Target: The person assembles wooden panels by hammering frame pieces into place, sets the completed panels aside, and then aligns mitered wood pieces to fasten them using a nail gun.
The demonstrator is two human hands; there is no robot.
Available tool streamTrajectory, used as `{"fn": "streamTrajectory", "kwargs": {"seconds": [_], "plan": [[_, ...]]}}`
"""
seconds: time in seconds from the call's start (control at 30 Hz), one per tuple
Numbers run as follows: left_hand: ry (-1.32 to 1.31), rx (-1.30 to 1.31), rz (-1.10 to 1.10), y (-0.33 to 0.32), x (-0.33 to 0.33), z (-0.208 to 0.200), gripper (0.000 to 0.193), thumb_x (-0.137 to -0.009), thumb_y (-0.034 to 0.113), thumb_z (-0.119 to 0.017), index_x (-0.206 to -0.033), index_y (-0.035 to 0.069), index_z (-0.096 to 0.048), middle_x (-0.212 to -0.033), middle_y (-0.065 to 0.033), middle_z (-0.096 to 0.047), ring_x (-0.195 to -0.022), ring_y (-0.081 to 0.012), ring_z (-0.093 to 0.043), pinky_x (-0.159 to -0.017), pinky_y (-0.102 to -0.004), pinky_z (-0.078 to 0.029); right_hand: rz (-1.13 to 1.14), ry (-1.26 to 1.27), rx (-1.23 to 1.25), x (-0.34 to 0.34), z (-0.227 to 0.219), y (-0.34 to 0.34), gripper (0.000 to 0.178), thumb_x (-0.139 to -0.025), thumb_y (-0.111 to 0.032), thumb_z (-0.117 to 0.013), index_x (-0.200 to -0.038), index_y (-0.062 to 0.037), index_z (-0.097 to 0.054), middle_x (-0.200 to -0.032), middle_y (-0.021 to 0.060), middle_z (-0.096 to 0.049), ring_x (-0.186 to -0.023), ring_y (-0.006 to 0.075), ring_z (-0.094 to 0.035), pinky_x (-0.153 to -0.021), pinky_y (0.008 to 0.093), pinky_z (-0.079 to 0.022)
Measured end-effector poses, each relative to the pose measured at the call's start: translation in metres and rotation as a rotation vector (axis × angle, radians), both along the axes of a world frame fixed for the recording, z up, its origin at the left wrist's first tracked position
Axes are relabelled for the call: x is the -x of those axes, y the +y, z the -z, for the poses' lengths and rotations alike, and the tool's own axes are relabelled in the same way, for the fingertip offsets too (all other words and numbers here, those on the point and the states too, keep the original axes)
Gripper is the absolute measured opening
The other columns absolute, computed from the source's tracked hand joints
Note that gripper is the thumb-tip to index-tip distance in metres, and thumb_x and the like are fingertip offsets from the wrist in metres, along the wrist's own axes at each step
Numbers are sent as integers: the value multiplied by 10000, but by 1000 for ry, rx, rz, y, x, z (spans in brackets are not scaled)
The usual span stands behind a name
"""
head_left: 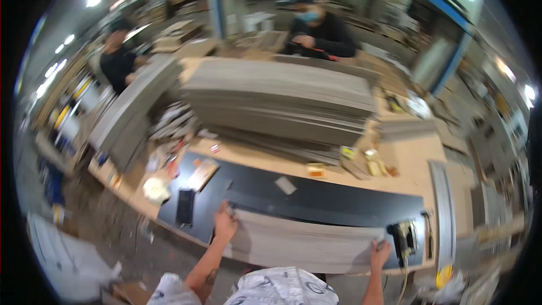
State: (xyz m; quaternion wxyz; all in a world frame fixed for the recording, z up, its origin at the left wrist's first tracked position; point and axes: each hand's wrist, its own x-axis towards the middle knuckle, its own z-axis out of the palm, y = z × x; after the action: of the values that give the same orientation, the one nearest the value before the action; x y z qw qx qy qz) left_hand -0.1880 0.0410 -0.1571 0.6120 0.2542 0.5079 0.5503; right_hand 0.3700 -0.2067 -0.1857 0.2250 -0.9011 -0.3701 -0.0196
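A long grey wood-grain board (305,243) lies along the near edge of a black panel (333,195) on the workbench. My left hand (226,224) grips the board's left end, its fingers curled at the far corner. At the opposite end my right hand (380,254) is closed on the right edge. Just beyond that hand sits a black and pale corded power tool (405,239), its exact kind unclear. A dark phone (185,208) lies left of my left hand. On the panel rests a small grey offcut (286,185).
A tall stack of grey boards (276,99) fills the bench's middle. More long boards (132,101) stand at left. A hammer (429,234) and a metal strip (444,209) lie at right. Two co-workers, one person (327,34) behind the stack and another (117,59) at far left, are working.
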Motion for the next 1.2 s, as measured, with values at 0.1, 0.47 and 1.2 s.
{"fn": "streamTrajectory", "kwargs": {"seconds": [0.1, 0.47, 1.2], "plan": [[1270, -137, 209, -9, 7, -17, 677, -758, 59, -715, -1378, -24, -456, -1088, -188, -596, -916, -300, -598, -832, -419, -493, -71, 26, 4, -9, 4, 7, 581, -862, -408, -698, -1243, 3, -545, -1136, 226, -546, -1077, 448, -512, -896, 535, -434], [1311, -150, 38, -21, -5, 13, 794, -709, 72, -743, -1402, -84, -387, -1199, -268, -603, -1082, -447, -551, -977, -485, -421, -101, 70, 128, -61, 15, 12, 407, -734, -275, -792, -903, 48, -610, -856, 267, -632, -837, 442, -613, -766, 517, -473], [167, 346, -720, -157, -104, -27, 536, -908, 202, -645, -1350, -34, -454, -1303, -197, -533, -1169, -289, -544, -965, -405, -448, -206, 66, 398, -24, -54, 10, 553, -811, -414, -742, -1056, 65, -615, -1083, 248, -622, -1010, 435, -609, -858, 484, -509]]}}
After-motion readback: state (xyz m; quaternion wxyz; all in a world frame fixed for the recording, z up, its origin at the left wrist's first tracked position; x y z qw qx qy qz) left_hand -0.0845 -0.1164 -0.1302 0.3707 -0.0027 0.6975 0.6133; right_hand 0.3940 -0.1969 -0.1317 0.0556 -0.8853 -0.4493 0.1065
